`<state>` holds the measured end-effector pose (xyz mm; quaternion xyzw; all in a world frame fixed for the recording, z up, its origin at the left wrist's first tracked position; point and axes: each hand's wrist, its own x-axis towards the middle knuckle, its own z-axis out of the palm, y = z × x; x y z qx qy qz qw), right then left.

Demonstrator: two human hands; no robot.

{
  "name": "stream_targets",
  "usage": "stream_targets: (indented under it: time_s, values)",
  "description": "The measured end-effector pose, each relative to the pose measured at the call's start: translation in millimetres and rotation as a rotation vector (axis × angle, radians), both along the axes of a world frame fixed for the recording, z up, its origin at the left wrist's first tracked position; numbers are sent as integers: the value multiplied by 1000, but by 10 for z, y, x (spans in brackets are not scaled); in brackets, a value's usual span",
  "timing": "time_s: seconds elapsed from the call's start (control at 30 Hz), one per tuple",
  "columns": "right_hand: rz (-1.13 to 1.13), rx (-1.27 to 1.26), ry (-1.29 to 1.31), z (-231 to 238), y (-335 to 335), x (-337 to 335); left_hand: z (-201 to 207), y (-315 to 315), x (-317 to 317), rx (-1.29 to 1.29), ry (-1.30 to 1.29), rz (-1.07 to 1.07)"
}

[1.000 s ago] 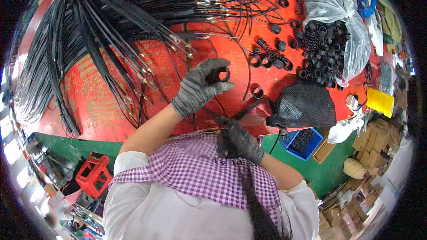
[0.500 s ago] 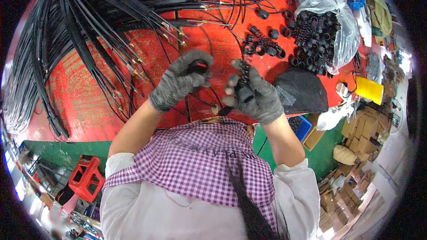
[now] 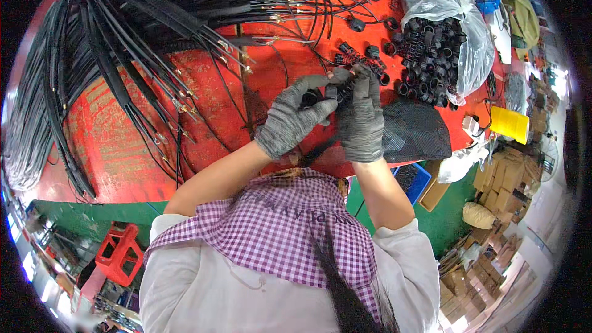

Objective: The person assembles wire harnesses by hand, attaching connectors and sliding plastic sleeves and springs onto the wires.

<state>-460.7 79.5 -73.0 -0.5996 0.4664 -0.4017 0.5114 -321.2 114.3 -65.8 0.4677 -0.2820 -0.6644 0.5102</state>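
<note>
My left hand (image 3: pixel 295 114), in a grey knitted glove, has its fingers closed round a small black plastic cap (image 3: pixel 311 97). Right beside it, my right hand (image 3: pixel 362 123), gloved the same way, grips a black ribbed plastic fitting (image 3: pixel 346 92), partly covered by the fingers. The fingertips of both hands meet, bringing the two parts close together; whether they touch is hidden. From below the right hand a black cable (image 3: pixel 319 150) runs down toward the table's front edge. A pile of black fittings (image 3: pixel 425 65) lies just beyond the right hand.
Long bundles of black cables (image 3: pixel 114 68) with metal ends cover the left and back of the red table (image 3: pixel 123 157). A clear plastic bag (image 3: pixel 475 43) stands behind the fittings. Black mesh (image 3: pixel 416 129) lies at the right edge, with a yellow spool (image 3: pixel 510 124) farther right.
My left hand has moved right, carrying the cap toward the fitting. My right hand has turned more upright and moved slightly away from me, and the hands now meet.
</note>
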Motion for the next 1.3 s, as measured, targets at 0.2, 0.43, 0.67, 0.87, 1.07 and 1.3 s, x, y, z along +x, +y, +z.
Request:
stream_targets:
  time_s: [0.2,0.43,0.67,0.87,1.07,1.3]
  values:
    - [15,-675,828,-225,-80,-164,-163,-138,-80,-323,-740,-199]
    - [-42,31,93,330,-46,-411,-310,-125,-5,-221,-751,-171]
    - [161,-81,418,609,324,-415,132,34,412,-277,-302,-454]
    - [457,-736,656,664,141,-338,229,74,564,-355,-347,-492]
    - [489,-680,552,583,225,-255,228,230,681,-112,124,-502]
    - [325,-450,505,507,421,-31,147,373,609,-240,-58,-215]
